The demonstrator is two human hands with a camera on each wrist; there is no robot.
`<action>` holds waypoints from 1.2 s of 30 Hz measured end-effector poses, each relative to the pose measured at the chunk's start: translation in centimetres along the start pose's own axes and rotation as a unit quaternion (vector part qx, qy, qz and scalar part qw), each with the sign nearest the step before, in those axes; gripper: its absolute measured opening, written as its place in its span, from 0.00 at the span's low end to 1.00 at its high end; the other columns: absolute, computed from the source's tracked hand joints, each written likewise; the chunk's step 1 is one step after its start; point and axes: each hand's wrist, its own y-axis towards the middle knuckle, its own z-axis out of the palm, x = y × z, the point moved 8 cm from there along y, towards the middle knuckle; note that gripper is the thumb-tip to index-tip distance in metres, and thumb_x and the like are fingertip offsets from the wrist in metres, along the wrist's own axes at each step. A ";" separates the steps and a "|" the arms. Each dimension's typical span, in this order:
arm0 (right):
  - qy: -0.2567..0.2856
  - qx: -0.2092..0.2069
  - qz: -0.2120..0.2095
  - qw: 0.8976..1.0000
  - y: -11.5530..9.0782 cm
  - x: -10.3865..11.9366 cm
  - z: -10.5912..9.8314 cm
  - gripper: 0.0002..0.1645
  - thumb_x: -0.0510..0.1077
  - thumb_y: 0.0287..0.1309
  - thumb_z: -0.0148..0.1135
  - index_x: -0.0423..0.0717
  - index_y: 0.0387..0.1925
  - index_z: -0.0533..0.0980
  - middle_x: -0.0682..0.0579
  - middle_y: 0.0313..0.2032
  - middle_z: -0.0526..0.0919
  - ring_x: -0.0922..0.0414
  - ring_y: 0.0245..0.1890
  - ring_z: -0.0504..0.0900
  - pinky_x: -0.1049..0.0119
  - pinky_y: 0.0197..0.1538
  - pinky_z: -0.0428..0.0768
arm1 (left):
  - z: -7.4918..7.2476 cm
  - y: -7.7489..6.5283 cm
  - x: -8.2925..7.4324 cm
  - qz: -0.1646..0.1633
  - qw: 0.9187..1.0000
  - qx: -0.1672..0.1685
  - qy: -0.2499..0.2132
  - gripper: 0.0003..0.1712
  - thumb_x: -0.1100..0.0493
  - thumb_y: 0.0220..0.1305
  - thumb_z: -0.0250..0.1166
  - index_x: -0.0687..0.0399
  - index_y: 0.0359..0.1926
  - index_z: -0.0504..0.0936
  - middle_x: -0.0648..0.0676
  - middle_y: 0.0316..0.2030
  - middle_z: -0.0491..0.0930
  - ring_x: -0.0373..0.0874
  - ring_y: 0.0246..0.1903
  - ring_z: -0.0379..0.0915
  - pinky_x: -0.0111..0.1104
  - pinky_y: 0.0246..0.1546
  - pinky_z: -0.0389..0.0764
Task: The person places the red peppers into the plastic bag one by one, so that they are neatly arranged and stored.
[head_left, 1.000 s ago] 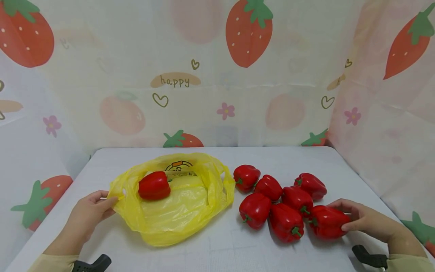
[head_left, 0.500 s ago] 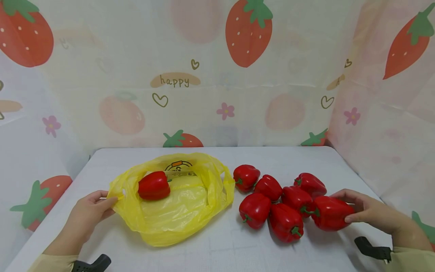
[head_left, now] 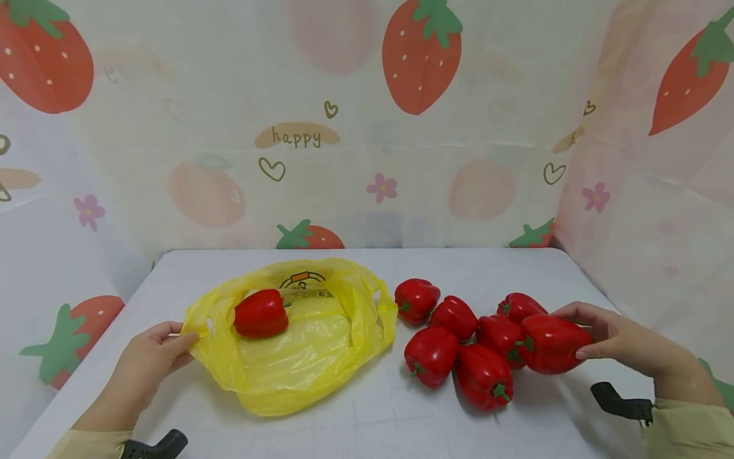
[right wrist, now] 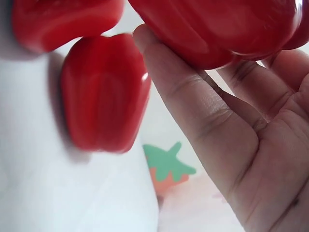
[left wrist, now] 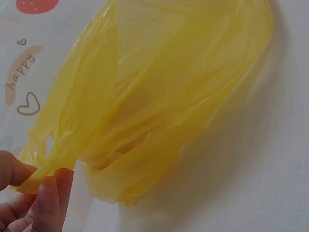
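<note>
My left hand [head_left: 151, 360] pinches the left handle of a yellow plastic bag [head_left: 304, 382], which lies spread open on the table. In the left wrist view, thumb and fingers squeeze the thin yellow film. A single red bell pepper [head_left: 261, 313] lies inside the bag on its left side. On the right, my right hand [head_left: 622, 341] grips another red bell pepper [head_left: 553, 344], held above the table with its green stem pointing left. It partly hides the loose peppers behind it. The right wrist view shows that held pepper [right wrist: 227, 29] between thumb and fingers.
Several red bell peppers [head_left: 431, 357] are clustered right of the bag, the nearest one [head_left: 483, 377] toward the front. The white table [head_left: 378, 430] ends at a strawberry-print cloth [head_left: 355, 159] behind and at both sides. A black wrist mount [head_left: 622, 403] sits under each forearm.
My right hand has raised its bell pepper off the table and moved it slightly away from me, then a little left. The left hand and the bag have stayed put.
</note>
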 end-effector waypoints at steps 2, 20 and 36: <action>-0.006 -0.002 -0.008 1.000 0.4 0.5 -0.1 0.29 0.33 0.54 0.56 0.42 0.57 0.61 0.53 0.51 0.72 0.54 0.48 0.75 0.53 0.42 0.81 | 0.0 0.0 0.0 -0.002 1.000 0.000 0.000 0.33 0.46 0.62 0.58 0.66 0.58 0.65 0.68 0.54 0.69 0.40 0.36 0.76 0.30 0.38 0.80; -0.014 0.028 -0.085 0.996 4.2 4.6 -0.3 0.27 0.27 0.55 0.52 0.36 0.57 0.61 0.46 0.51 0.72 0.53 0.48 0.75 0.53 0.42 0.81 | 0.1 0.1 0.0 -0.002 1.000 0.002 -0.006 0.32 0.46 0.62 0.58 0.65 0.58 0.66 0.67 0.52 0.71 0.39 0.36 0.76 0.30 0.38 0.80; -0.020 0.033 -0.112 0.993 8.1 7.3 0.8 0.26 0.28 0.54 0.54 0.38 0.56 0.63 0.43 0.51 0.71 0.52 0.49 0.75 0.58 0.47 0.79 | 0.1 0.1 0.1 0.004 1.000 0.004 -0.010 0.33 0.45 0.61 0.58 0.65 0.58 0.66 0.66 0.53 0.70 0.39 0.37 0.76 0.30 0.39 0.80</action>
